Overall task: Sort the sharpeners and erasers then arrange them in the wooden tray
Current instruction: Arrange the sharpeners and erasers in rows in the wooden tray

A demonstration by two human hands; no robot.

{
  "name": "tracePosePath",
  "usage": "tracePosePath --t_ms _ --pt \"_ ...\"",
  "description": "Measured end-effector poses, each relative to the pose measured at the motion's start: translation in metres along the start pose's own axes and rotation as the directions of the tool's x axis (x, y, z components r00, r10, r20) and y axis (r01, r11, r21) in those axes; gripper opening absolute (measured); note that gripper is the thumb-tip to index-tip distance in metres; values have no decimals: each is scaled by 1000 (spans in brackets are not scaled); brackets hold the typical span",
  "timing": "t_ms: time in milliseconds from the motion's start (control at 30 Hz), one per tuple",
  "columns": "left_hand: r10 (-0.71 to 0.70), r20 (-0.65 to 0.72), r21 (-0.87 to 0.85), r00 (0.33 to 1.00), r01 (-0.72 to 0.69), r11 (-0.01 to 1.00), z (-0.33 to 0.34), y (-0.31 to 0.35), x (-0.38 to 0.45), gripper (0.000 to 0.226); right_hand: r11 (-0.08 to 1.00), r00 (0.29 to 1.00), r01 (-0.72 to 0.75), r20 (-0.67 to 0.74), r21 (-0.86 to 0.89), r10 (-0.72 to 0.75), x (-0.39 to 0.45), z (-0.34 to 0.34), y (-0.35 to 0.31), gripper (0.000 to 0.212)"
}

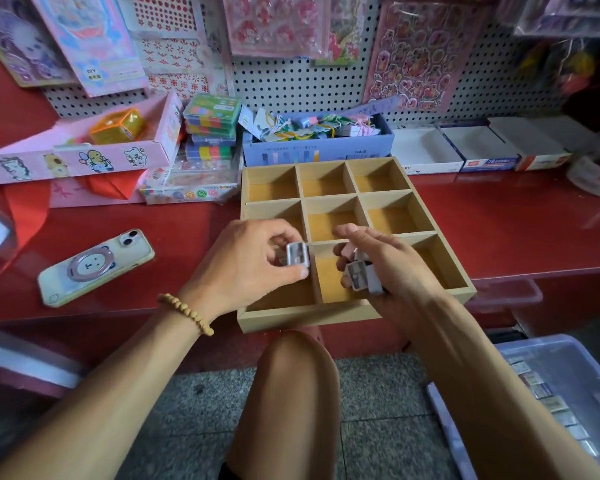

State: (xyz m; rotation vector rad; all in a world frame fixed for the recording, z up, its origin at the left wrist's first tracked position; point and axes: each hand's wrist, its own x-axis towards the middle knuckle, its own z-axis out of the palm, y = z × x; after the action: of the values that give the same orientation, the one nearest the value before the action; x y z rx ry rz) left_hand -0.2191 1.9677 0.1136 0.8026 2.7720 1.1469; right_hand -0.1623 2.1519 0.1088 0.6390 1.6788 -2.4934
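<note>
A wooden tray (329,315) with nine square compartments lies on the red counter, its near edge hanging over the counter's front. My left hand (246,263) pinches one white sharpener (298,254) over the tray's near-left compartment. Over the near-middle compartment, my right hand (385,265) holds a small bunch of sharpeners and erasers (359,271), white and pinkish. The far and middle rows of compartments show only their bare bottoms.
A phone (96,266) lies on the counter to the left. Behind the tray stand a blue box (317,147) of stationery, stacked coloured cases (211,126) and a pink box (80,157). White cartons (478,150) sit at the back right. A clear bin (561,393) is on the floor, right.
</note>
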Motion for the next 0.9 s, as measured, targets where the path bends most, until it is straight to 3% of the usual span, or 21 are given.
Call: tracePosePath --t_ms 100,200,400,567,900 --pt "-29 100 251 995 3 968 -3 -9 -9 29 998 997 -27 -71 57 31 0 -6 -3 19" --pt "-58 173 314 983 1 949 5 -7 -10 31 997 998 -34 -52 67 37 0 -8 -2 16" --pt "-89 199 341 976 16 940 20 -7 -4 28 999 999 -28 -26 40 29 5 -12 3 31" --pt "-90 125 304 988 48 952 14 -15 -9 30 1000 1000 -12 -19 -13 12 7 -14 5 31" --pt "42 187 306 981 -99 947 27 -16 -2 18 999 1000 -15 -7 -44 15 14 -14 7 31"
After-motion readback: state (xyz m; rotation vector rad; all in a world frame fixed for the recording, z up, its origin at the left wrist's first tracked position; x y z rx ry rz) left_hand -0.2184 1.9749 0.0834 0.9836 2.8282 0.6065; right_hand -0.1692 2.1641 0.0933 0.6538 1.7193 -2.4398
